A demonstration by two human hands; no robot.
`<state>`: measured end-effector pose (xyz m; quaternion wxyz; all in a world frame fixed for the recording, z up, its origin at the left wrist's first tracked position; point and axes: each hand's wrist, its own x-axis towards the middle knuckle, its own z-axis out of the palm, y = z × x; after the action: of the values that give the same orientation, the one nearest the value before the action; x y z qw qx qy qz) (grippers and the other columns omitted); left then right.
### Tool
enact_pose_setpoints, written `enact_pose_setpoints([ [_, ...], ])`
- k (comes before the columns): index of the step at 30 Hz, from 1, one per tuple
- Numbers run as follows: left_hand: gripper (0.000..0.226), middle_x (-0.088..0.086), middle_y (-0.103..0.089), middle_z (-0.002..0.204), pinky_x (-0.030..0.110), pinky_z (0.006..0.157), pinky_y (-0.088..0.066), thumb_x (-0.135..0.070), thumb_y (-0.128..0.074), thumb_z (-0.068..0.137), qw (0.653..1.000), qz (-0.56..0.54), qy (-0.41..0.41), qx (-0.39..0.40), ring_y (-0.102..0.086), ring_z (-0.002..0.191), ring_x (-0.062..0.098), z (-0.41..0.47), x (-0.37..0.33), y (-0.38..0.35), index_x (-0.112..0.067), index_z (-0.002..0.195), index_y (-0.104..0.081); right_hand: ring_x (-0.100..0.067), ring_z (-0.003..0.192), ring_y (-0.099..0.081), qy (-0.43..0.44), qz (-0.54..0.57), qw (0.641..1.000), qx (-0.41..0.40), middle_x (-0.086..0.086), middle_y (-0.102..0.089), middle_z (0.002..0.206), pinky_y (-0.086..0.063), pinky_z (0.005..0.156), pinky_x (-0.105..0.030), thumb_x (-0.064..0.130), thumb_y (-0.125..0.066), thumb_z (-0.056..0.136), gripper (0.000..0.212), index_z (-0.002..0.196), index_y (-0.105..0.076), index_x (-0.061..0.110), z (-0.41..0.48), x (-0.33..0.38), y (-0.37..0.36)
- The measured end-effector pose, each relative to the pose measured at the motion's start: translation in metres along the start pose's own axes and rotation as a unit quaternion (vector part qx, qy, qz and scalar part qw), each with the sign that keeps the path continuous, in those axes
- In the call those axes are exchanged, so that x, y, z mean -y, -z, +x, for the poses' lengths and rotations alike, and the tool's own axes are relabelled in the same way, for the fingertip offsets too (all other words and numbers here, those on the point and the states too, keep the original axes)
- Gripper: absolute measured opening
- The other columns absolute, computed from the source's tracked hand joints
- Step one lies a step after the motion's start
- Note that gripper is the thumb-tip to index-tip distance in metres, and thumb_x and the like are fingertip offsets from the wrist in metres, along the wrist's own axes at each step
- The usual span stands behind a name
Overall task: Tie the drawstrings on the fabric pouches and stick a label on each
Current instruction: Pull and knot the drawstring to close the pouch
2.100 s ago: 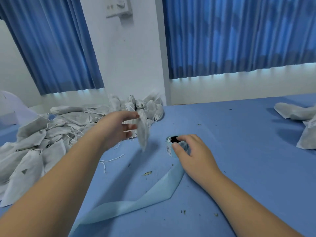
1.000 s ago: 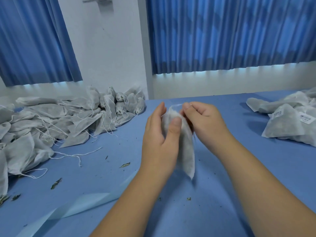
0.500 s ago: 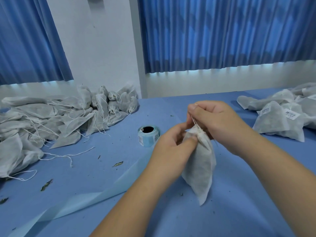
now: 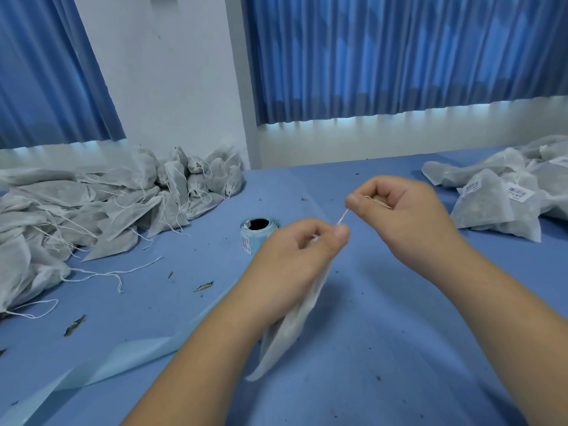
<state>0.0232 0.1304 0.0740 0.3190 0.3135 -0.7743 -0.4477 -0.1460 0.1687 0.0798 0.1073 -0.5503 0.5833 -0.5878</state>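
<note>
Right hand (image 4: 402, 216) drew away, pinching drawstring (image 4: 342, 218) taut; left hand (image 4: 295, 256) grips pouch (image 4: 292, 333) neck, rest hanging below.

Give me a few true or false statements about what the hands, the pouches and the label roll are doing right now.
1. The left hand holds a pouch by its neck. True.
2. The right hand is open and idle. False: it pinches the drawstring, which runs straight to the pouch's neck.
3. The label roll sits on the table beyond the left hand. True.
4. The right pile has no labels. False: at least two pouches there show labels.
</note>
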Motion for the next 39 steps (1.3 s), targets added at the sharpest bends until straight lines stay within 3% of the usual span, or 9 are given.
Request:
enact_pose_setpoints([
  [3,0.022,-0.02,-0.068,0.07,0.009,0.062,-0.042,-0.027,-0.057,0.097,0.998,0.043,-0.008,0.055,-0.059,0.066,-0.006,-0.003,0.001,0.001,-0.031,0.082,-0.073,-0.005,0.044,-0.033,0.016,-0.03,0.999,-0.002,0.013,-0.041,0.048,-0.028,0.043,-0.013,0.024,-0.07,0.085,0.022,0.064,-0.062,0.02,-0.003,-0.002,-0.001],
  [6,0.028,-0.011,-0.076,0.086,0.01,0.079,-0.049,-0.012,-0.055,0.097,0.996,0.043,0.008,0.079,-0.067,0.086,-0.002,-0.004,0.001,0.003,-0.027,0.085,-0.075,-0.004,0.045,-0.035,0.011,-0.049,0.999,0.012,0.013,-0.041,0.048,-0.03,0.045,-0.013,0.025,-0.07,0.085,0.023,0.064,-0.062,0.022,-0.008,-0.004,-0.005],
  [9,0.035,-0.001,-0.072,0.072,0.016,0.068,-0.051,0.0,-0.049,0.088,0.997,-0.058,0.032,0.027,-0.066,0.07,0.01,-0.005,-0.003,-0.001,-0.02,0.069,-0.072,-0.005,0.047,-0.036,0.019,-0.047,0.999,0.007,0.012,-0.04,0.049,-0.031,0.046,-0.013,0.024,-0.07,0.085,0.023,0.064,-0.062,0.023,-0.011,-0.005,-0.01],
  [13,0.02,0.0,-0.058,0.059,0.028,0.058,-0.039,-0.023,-0.049,0.064,0.988,-0.131,0.081,0.001,-0.048,0.051,0.014,-0.002,-0.002,-0.004,-0.021,0.056,-0.068,-0.005,0.05,-0.038,0.024,-0.064,0.998,-0.016,0.011,-0.042,0.052,-0.034,0.048,-0.013,0.028,-0.067,0.086,0.022,0.066,-0.059,0.027,-0.013,-0.005,-0.013],
  [18,0.025,0.001,-0.051,0.057,0.021,0.047,-0.037,-0.029,-0.056,0.076,0.974,-0.22,0.051,0.031,-0.04,0.047,0.013,0.0,0.004,0.002,-0.014,0.066,-0.074,-0.005,0.045,-0.033,0.006,-0.045,0.999,-0.005,0.012,-0.036,0.045,-0.03,0.044,-0.014,0.028,-0.067,0.086,0.022,0.066,-0.06,0.023,-0.015,-0.007,-0.015],
  [22,0.024,0.002,-0.049,0.059,0.023,0.047,-0.033,-0.023,-0.06,0.076,0.963,-0.269,0.019,-0.024,-0.036,0.046,0.013,0.003,0.007,0.005,-0.008,0.078,-0.079,-0.008,0.046,-0.033,0.031,-0.069,0.995,0.062,0.011,-0.037,0.046,-0.027,0.044,-0.018,0.028,-0.063,0.089,0.02,0.071,-0.061,0.02,-0.025,-0.005,-0.029],
  [29,0.032,-0.005,-0.054,0.053,0.018,0.048,-0.033,-0.023,-0.059,0.081,0.987,-0.046,-0.009,-0.151,-0.04,0.046,0.005,0.002,0.009,0.009,-0.029,0.051,-0.069,-0.008,0.045,-0.031,0.079,-0.073,0.986,0.129,0.01,-0.037,0.047,-0.028,0.045,-0.015,0.016,-0.059,0.092,0.019,0.075,-0.063,0.021,-0.034,0.008,-0.028],
  [34,0.025,-0.008,-0.047,0.052,0.016,0.045,-0.029,-0.033,-0.061,0.082,0.999,0.004,0.015,-0.033,-0.038,0.048,0.008,0.0,0.007,0.014,-0.025,0.061,-0.074,-0.006,0.041,-0.028,0.043,-0.027,0.995,0.082,0.01,-0.03,0.043,-0.027,0.042,-0.007,0.01,-0.061,0.087,0.018,0.071,-0.067,0.014,-0.029,0.011,-0.014],
  [39,0.02,-0.002,-0.039,0.052,0.025,0.048,-0.025,-0.028,-0.058,0.073,0.983,-0.144,0.071,0.09,-0.032,0.047,0.014,-0.003,0.003,0.018,-0.017,0.06,-0.068,-0.007,0.044,-0.028,0.017,-0.012,0.995,0.097,0.01,-0.031,0.046,-0.027,0.043,-0.011,0.019,-0.065,0.088,0.018,0.07,-0.066,0.018,-0.027,0.007,-0.013],
])
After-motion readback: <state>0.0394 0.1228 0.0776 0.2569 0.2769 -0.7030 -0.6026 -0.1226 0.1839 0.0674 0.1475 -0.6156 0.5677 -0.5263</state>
